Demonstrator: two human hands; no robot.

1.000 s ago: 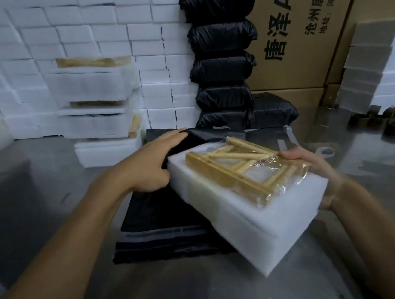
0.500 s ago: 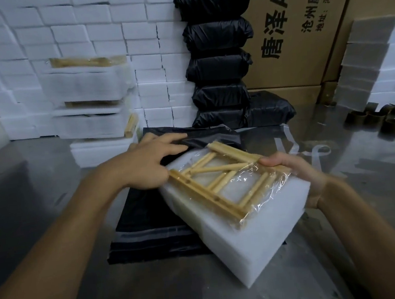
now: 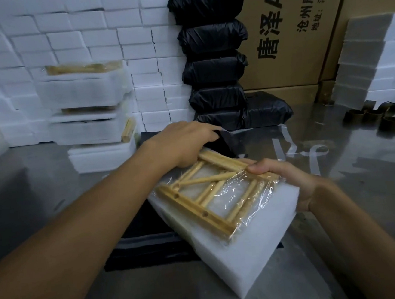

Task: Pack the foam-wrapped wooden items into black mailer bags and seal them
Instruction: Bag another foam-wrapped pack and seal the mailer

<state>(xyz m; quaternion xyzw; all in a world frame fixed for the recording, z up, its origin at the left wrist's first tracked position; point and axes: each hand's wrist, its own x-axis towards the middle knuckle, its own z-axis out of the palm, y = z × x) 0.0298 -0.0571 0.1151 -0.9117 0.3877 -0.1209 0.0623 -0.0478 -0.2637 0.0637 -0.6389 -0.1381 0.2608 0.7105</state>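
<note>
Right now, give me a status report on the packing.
Left hand pinching the black mailer bag mouth. Right hand gripping the foam-wrapped wooden rack. Rack not yet inside.

pale yellow wooden slatted frame [image 3: 206,196] under clear glossy film, on a white foam block [image 3: 247,248]. flat black plastic mailer bags [image 3: 148,248] with a grey band. brown cardboard carton [image 3: 301,31] printed in black characters. grey metal tabletop [image 3: 37,179].

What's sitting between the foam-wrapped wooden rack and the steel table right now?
In the head view, a flat stack of black mailer bags lies under the foam-wrapped wooden rack, between it and the steel table; the rack's near corner overhangs onto bare table.
</note>
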